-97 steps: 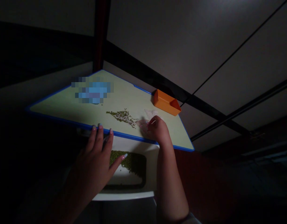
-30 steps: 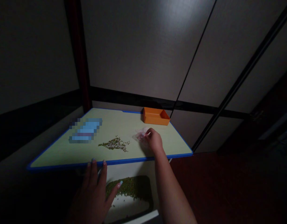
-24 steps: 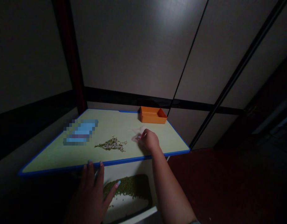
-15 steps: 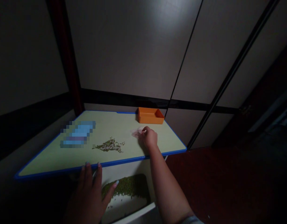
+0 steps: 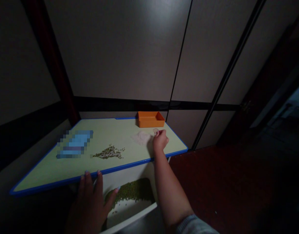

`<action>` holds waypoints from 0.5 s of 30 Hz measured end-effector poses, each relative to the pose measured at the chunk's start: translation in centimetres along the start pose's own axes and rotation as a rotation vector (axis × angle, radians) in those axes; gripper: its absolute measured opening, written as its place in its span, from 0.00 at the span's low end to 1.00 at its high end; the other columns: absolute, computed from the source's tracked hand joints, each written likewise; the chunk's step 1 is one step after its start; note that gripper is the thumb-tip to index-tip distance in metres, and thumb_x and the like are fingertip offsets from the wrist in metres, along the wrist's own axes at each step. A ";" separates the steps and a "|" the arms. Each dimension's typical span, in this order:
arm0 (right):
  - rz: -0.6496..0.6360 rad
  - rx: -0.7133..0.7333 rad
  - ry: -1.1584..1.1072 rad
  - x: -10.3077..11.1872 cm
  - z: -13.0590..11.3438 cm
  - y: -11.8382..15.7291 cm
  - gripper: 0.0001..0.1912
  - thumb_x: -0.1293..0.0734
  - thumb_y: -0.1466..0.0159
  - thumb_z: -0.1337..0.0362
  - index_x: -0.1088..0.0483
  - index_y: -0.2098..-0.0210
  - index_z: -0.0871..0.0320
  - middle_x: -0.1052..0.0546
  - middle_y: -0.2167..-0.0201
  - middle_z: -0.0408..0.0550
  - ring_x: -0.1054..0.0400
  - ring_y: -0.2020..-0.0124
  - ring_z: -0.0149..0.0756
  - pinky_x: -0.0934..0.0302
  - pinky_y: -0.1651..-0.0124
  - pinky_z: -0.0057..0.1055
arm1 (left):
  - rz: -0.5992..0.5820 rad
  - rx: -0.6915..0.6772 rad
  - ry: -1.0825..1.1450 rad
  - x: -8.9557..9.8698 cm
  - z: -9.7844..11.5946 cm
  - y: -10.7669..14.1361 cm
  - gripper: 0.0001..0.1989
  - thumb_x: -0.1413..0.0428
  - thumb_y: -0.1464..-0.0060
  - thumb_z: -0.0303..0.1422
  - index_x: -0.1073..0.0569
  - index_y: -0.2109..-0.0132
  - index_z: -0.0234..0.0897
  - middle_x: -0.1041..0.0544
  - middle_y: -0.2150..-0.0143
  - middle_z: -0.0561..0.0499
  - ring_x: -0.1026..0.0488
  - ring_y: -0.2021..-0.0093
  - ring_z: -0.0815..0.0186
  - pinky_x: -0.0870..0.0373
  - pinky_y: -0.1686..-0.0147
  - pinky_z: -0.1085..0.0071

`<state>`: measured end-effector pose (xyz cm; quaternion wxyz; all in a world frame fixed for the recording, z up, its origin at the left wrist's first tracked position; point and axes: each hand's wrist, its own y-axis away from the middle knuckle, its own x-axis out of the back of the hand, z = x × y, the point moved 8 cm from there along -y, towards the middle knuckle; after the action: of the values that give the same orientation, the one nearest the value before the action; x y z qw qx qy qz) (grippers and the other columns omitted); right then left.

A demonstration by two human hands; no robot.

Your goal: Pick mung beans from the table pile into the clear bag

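Observation:
My right hand [image 5: 161,140] is closed in a pinch above the right side of the pale table [image 5: 91,130]. A small, round-edged, see-through thing [image 5: 155,131] shows at its fingertips; its kind is not clear. Just left of this hand lies a low heap of whitish, powdery or fine-grained stuff [image 5: 141,137]. Farther left, a patch of small green beans or grains [image 5: 109,152] is scattered on the tabletop. My left hand [image 5: 92,198] is open, fingers spread, at the table's front edge, beside a white bin [image 5: 132,214] holding a layer of green grains [image 5: 137,190].
An orange open box [image 5: 151,122] stands at the table's back right. A blurred blue flat item [image 5: 76,143] lies at the left. Cabinet panels [image 5: 120,58] rise behind the table, and a dark red floor [image 5: 203,182] spreads to the right.
My right hand has lifted off the whitish heap and moved to its right, uncovering the heap. The small see-through thing shows at the fingertips. The view has shifted slightly; my left hand stays put.

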<state>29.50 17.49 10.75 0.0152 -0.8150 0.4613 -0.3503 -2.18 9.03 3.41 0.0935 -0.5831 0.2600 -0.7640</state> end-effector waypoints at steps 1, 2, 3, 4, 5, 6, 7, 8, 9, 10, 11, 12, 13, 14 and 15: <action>-0.016 -0.009 0.008 -0.1 0.1 0.0 0.16 0.47 0.34 0.66 0.32 0.54 0.59 0.23 0.59 0.55 0.29 0.58 0.42 0.46 0.49 0.37 | -0.005 0.002 0.002 0.0 0.0 0.0 0.44 0.60 0.48 0.54 0.40 0.40 0.17 0.53 0.34 0.18 0.59 0.31 0.35 0.45 0.40 0.45; -0.034 -0.019 0.013 -0.2 0.2 0.0 0.18 0.48 0.34 0.67 0.33 0.50 0.60 0.23 0.59 0.56 0.29 0.58 0.42 0.45 0.50 0.36 | -0.008 0.003 0.003 0.0 0.0 -0.1 0.44 0.60 0.48 0.54 0.40 0.40 0.17 0.53 0.34 0.18 0.59 0.31 0.36 0.45 0.40 0.45; -0.053 -0.023 0.015 -0.4 0.3 -0.1 0.21 0.49 0.34 0.68 0.35 0.46 0.60 0.23 0.59 0.56 0.28 0.58 0.41 0.44 0.50 0.36 | -0.011 0.005 0.004 0.0 0.0 -0.1 0.43 0.60 0.48 0.54 0.41 0.40 0.17 0.53 0.34 0.18 0.59 0.31 0.37 0.45 0.40 0.45; -0.073 -0.020 0.014 -0.6 0.4 -0.2 0.23 0.49 0.35 0.70 0.37 0.43 0.60 0.23 0.59 0.56 0.28 0.58 0.41 0.43 0.50 0.36 | -0.014 0.009 0.005 0.0 0.0 -0.1 0.43 0.60 0.48 0.53 0.41 0.39 0.17 0.52 0.34 0.19 0.60 0.31 0.37 0.46 0.40 0.45; -0.092 -0.009 0.009 -0.9 0.4 -0.2 0.26 0.49 0.36 0.71 0.39 0.40 0.60 0.23 0.58 0.56 0.28 0.57 0.41 0.43 0.50 0.36 | -0.016 0.013 0.007 -0.1 -0.1 -0.1 0.43 0.60 0.48 0.53 0.41 0.39 0.18 0.52 0.33 0.19 0.60 0.30 0.38 0.46 0.39 0.45; -0.110 0.008 0.001 -1.2 0.4 -0.3 0.27 0.48 0.38 0.73 0.39 0.39 0.60 0.23 0.57 0.55 0.28 0.55 0.41 0.42 0.49 0.35 | -0.015 0.019 0.009 -0.1 -0.1 -0.1 0.42 0.60 0.48 0.53 0.41 0.39 0.18 0.52 0.33 0.20 0.61 0.30 0.39 0.46 0.39 0.46; -0.123 0.026 -0.009 -1.6 0.3 -0.4 0.28 0.48 0.39 0.74 0.39 0.40 0.60 0.23 0.55 0.55 0.29 0.53 0.40 0.42 0.48 0.34 | -0.013 0.026 0.011 -0.1 -0.2 -0.1 0.42 0.59 0.48 0.52 0.41 0.39 0.19 0.53 0.33 0.21 0.61 0.30 0.40 0.46 0.39 0.46; -0.135 0.048 -0.018 -1.9 0.2 -0.4 0.29 0.48 0.39 0.75 0.37 0.41 0.61 0.24 0.52 0.56 0.31 0.49 0.39 0.42 0.47 0.33 | -0.011 0.029 0.014 -0.1 -0.3 -0.1 0.42 0.59 0.48 0.52 0.41 0.39 0.19 0.53 0.32 0.22 0.61 0.30 0.41 0.47 0.39 0.46; -0.147 0.070 -0.022 -2.3 0.1 -0.5 0.28 0.47 0.40 0.76 0.36 0.42 0.62 0.26 0.49 0.57 0.33 0.46 0.39 0.43 0.44 0.32 | -0.009 0.028 0.018 -0.1 -0.3 -0.1 0.41 0.59 0.48 0.52 0.41 0.39 0.20 0.53 0.32 0.23 0.62 0.30 0.42 0.47 0.38 0.47; -0.163 0.092 -0.019 -2.8 -0.1 -0.4 0.27 0.46 0.40 0.76 0.34 0.43 0.63 0.28 0.46 0.58 0.36 0.43 0.38 0.45 0.42 0.32 | -0.007 0.027 0.022 -0.2 -0.4 -0.1 0.41 0.59 0.48 0.52 0.41 0.39 0.20 0.53 0.32 0.23 0.62 0.30 0.42 0.47 0.38 0.47; -0.182 0.115 -0.010 -3.2 -0.3 -0.4 0.25 0.45 0.39 0.75 0.34 0.43 0.64 0.30 0.44 0.60 0.39 0.40 0.38 0.47 0.40 0.31 | -0.005 0.025 0.025 -0.2 -0.4 -0.1 0.42 0.58 0.49 0.52 0.41 0.39 0.19 0.53 0.32 0.23 0.62 0.30 0.41 0.47 0.38 0.47; -0.202 0.135 0.000 -3.7 -0.6 -0.2 0.24 0.44 0.38 0.74 0.33 0.43 0.65 0.32 0.42 0.61 0.41 0.38 0.39 0.49 0.38 0.32 | -0.002 0.026 0.027 -0.3 -0.4 -0.1 0.42 0.58 0.49 0.52 0.40 0.39 0.19 0.52 0.32 0.23 0.61 0.30 0.41 0.46 0.39 0.46; -0.223 0.152 0.013 -4.2 -0.9 -0.1 0.23 0.43 0.38 0.73 0.33 0.43 0.65 0.34 0.40 0.62 0.43 0.37 0.40 0.50 0.37 0.33 | 0.000 0.027 0.028 -0.3 -0.5 0.0 0.42 0.58 0.49 0.52 0.40 0.40 0.19 0.52 0.32 0.22 0.61 0.30 0.40 0.46 0.39 0.46; -0.243 0.166 0.020 -4.6 -1.2 0.1 0.23 0.43 0.37 0.72 0.33 0.43 0.65 0.36 0.39 0.62 0.45 0.36 0.40 0.51 0.36 0.34 | 0.003 0.027 0.027 -0.3 -0.5 0.0 0.42 0.58 0.49 0.52 0.40 0.40 0.19 0.52 0.32 0.23 0.60 0.30 0.41 0.46 0.39 0.46; -0.263 0.177 0.027 -5.0 -1.5 0.3 0.22 0.42 0.37 0.71 0.33 0.43 0.64 0.37 0.39 0.62 0.46 0.35 0.41 0.52 0.36 0.34 | 0.005 0.028 0.026 -0.3 -0.5 0.0 0.41 0.58 0.49 0.52 0.40 0.39 0.20 0.51 0.32 0.23 0.60 0.30 0.41 0.45 0.39 0.46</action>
<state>26.79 21.55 9.02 0.0347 -0.8592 0.3179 -0.3993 -2.57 9.37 3.03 0.1004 -0.5711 0.2520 -0.7748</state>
